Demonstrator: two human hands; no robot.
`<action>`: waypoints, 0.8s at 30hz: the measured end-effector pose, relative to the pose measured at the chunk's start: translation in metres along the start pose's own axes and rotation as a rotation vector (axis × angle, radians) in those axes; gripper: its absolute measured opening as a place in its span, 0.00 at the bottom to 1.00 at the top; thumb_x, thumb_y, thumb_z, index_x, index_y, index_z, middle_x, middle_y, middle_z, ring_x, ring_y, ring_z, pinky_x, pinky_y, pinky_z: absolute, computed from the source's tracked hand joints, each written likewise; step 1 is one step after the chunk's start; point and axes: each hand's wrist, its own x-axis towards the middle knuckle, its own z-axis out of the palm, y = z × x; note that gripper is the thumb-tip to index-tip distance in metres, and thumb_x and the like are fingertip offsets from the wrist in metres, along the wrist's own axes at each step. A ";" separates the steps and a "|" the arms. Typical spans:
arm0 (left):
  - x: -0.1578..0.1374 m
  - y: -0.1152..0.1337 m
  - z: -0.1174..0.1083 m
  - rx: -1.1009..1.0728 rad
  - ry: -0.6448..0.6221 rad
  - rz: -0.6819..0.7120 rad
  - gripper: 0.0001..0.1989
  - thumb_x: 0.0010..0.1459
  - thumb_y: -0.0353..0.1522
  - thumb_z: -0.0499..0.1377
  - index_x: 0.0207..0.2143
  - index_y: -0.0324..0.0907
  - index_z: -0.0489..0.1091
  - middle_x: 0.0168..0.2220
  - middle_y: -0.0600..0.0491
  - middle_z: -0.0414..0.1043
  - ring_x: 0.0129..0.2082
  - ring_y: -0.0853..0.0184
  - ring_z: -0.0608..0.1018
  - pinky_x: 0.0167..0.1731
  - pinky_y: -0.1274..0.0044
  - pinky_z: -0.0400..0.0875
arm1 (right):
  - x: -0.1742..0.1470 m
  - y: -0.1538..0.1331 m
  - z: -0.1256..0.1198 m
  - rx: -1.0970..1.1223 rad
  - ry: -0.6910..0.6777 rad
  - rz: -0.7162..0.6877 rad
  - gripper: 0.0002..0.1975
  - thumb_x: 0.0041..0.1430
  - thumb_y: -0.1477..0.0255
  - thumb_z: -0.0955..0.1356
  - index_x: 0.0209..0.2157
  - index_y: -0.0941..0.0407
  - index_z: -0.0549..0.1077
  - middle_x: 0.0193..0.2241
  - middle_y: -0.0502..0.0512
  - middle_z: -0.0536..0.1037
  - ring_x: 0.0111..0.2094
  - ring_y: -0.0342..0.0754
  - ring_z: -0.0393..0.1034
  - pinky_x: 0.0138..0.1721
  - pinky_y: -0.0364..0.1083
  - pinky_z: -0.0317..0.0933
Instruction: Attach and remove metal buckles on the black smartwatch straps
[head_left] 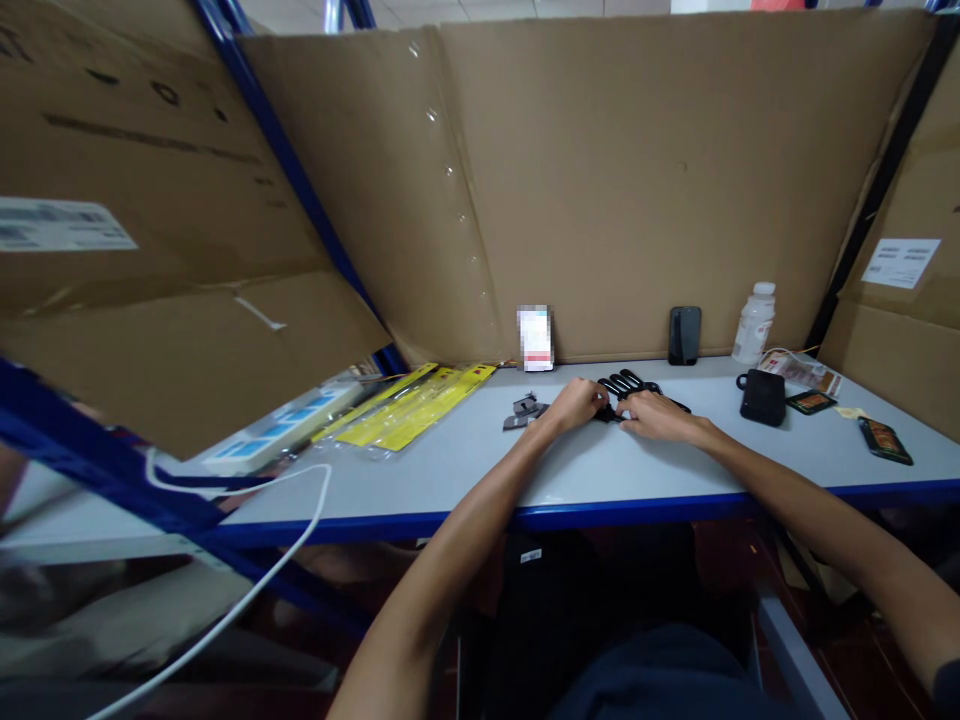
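Observation:
My left hand and my right hand meet over the table, fingers curled and pinched around a small black part. Its exact kind is too small to make out, and the fingers cover much of it. Just behind the hands lie several glossy black looped pieces, which look like handles. My right hand partly hides them. To the left of my left hand sit a few dark grey flat pieces.
Yellow packages and a white power strip lie at left. A lit phone and a dark phone lean on the cardboard wall. A bottle, black case and dark packets stand right.

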 end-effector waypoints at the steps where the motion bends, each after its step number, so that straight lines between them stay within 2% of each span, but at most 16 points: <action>1: 0.000 -0.001 0.000 0.001 0.000 0.005 0.15 0.57 0.23 0.56 0.37 0.40 0.83 0.29 0.51 0.80 0.29 0.66 0.77 0.33 0.78 0.65 | 0.000 0.000 0.000 0.001 -0.002 0.001 0.13 0.66 0.70 0.67 0.49 0.56 0.80 0.42 0.61 0.81 0.43 0.55 0.74 0.39 0.46 0.58; 6: -0.001 -0.002 0.002 -0.025 -0.002 0.046 0.16 0.56 0.22 0.55 0.38 0.40 0.83 0.32 0.51 0.81 0.31 0.66 0.78 0.36 0.78 0.67 | 0.001 0.003 0.002 0.007 0.007 -0.006 0.14 0.66 0.70 0.67 0.50 0.55 0.80 0.44 0.61 0.81 0.43 0.54 0.74 0.39 0.46 0.59; 10: -0.002 -0.001 0.003 -0.055 0.014 0.082 0.13 0.56 0.24 0.57 0.35 0.39 0.82 0.35 0.49 0.81 0.33 0.65 0.78 0.37 0.77 0.69 | 0.002 0.004 0.004 0.005 0.012 -0.007 0.13 0.66 0.70 0.68 0.49 0.55 0.80 0.43 0.60 0.81 0.42 0.54 0.74 0.38 0.46 0.58; 15: -0.002 -0.001 0.004 -0.089 0.035 0.072 0.20 0.54 0.21 0.57 0.47 0.40 0.80 0.39 0.49 0.80 0.39 0.64 0.79 0.43 0.76 0.71 | 0.003 0.005 0.005 -0.001 0.012 -0.005 0.12 0.66 0.70 0.68 0.49 0.54 0.80 0.41 0.59 0.81 0.41 0.53 0.74 0.38 0.45 0.58; 19: -0.003 -0.002 0.002 -0.008 0.023 0.082 0.16 0.55 0.22 0.57 0.40 0.42 0.82 0.38 0.48 0.77 0.38 0.62 0.78 0.42 0.75 0.71 | 0.003 0.005 0.005 -0.003 0.015 -0.009 0.13 0.66 0.70 0.68 0.49 0.54 0.80 0.43 0.60 0.81 0.43 0.53 0.74 0.39 0.45 0.58; 22: -0.003 -0.001 0.003 -0.051 -0.005 0.114 0.16 0.53 0.21 0.55 0.35 0.41 0.82 0.36 0.49 0.78 0.37 0.63 0.79 0.43 0.75 0.71 | 0.003 0.005 0.005 0.000 0.016 -0.011 0.14 0.66 0.69 0.68 0.51 0.54 0.79 0.43 0.60 0.81 0.44 0.54 0.74 0.40 0.46 0.58; 24: -0.002 -0.001 0.004 -0.088 -0.001 0.118 0.15 0.52 0.21 0.56 0.35 0.41 0.81 0.37 0.49 0.79 0.38 0.63 0.79 0.43 0.76 0.71 | 0.003 0.005 0.004 0.002 0.014 -0.010 0.14 0.66 0.70 0.68 0.50 0.54 0.79 0.43 0.60 0.81 0.44 0.54 0.74 0.39 0.46 0.58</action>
